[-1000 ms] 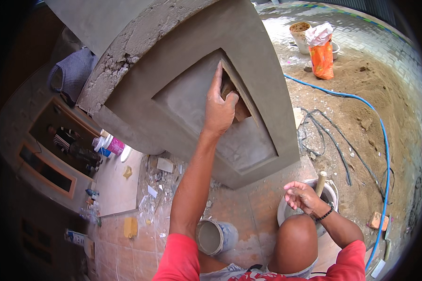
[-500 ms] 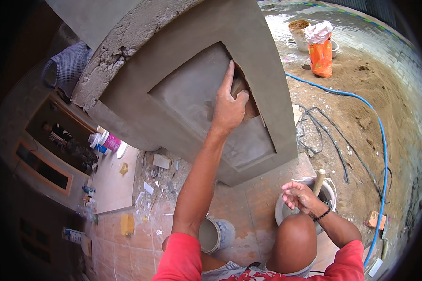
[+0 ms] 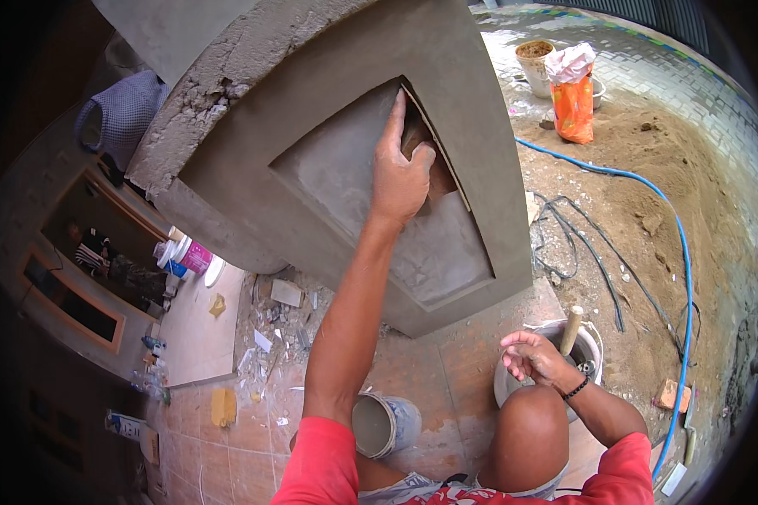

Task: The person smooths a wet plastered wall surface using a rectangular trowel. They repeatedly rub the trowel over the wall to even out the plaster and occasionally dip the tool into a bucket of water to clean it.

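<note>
My left hand (image 3: 400, 178) reaches up to a recessed panel in a grey plastered block (image 3: 463, 76). Its index finger points along the recess, and its thumb and fingers hold a thin, flat brown board (image 3: 442, 177), apparently wooden. The board lies along the recess's right side, its pale edge showing; part of it is hidden behind the hand. Near my right knee, my right hand (image 3: 537, 358) hangs with loosely curled fingers apart and nothing seen in them. Just beyond it stands a bucket (image 3: 504, 383) with a wooden-handled tool (image 3: 571, 330) inside.
A second bucket (image 3: 408, 421) of grey liquid stands between my legs. Rubble (image 3: 286, 292) and a yellow sponge-like block (image 3: 223, 406) lie on the tiles. To the right are a blue hose (image 3: 680, 244), black cables (image 3: 577, 240), a sand heap (image 3: 648, 168) and an orange sack (image 3: 573, 109).
My left hand has shifted slightly left, and the board's pale edge now shows more along the recess's right side. My right hand has barely moved.
</note>
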